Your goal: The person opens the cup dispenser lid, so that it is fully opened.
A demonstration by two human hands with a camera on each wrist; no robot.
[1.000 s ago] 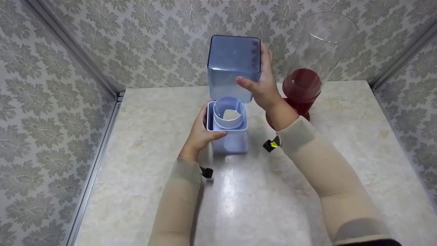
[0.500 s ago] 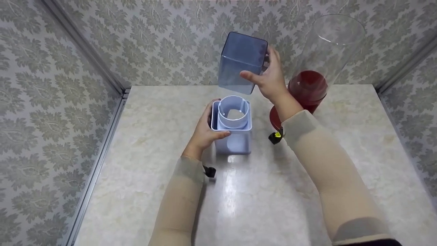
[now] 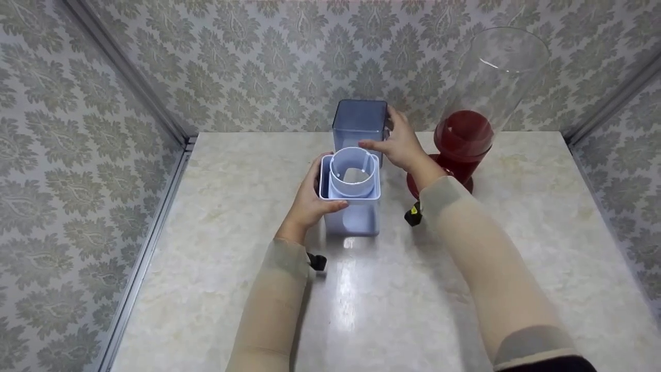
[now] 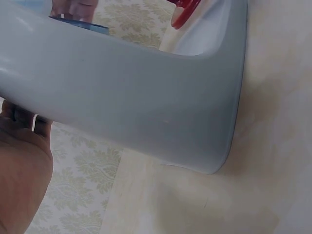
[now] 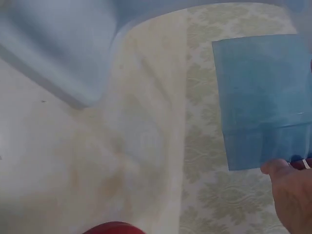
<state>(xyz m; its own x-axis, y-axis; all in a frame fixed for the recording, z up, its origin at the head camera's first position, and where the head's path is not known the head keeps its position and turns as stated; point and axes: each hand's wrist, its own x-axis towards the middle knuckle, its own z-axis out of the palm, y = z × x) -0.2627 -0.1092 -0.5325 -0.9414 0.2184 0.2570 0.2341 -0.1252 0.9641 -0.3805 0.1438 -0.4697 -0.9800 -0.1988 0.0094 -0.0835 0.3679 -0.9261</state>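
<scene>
A pale blue plastic base (image 3: 353,221) with a square top rim and a round collar inside it stands on the table. My left hand (image 3: 304,204) grips its upper left side, thumb across the front below the rim; the wide body of the base (image 4: 126,92) fills the left wrist view. Just behind it, my right hand (image 3: 402,140) holds a translucent blue square container (image 3: 360,116) by its right side, thumb on the front and fingers behind. In the right wrist view the container (image 5: 265,83) appears before the wallpaper. Its lower part is hidden behind the base in the head view.
To the right stands a dark red base (image 3: 459,155) with a tall clear cylinder (image 3: 508,82) on top, close beside my right forearm. Patterned wallpapered walls (image 3: 248,62) rise behind and at both sides of the marbled table (image 3: 217,248).
My right hand has swung the blue container up and right, then brought it down behind the base, from tilted to more upright. The left hand keeps its grip on the base.
</scene>
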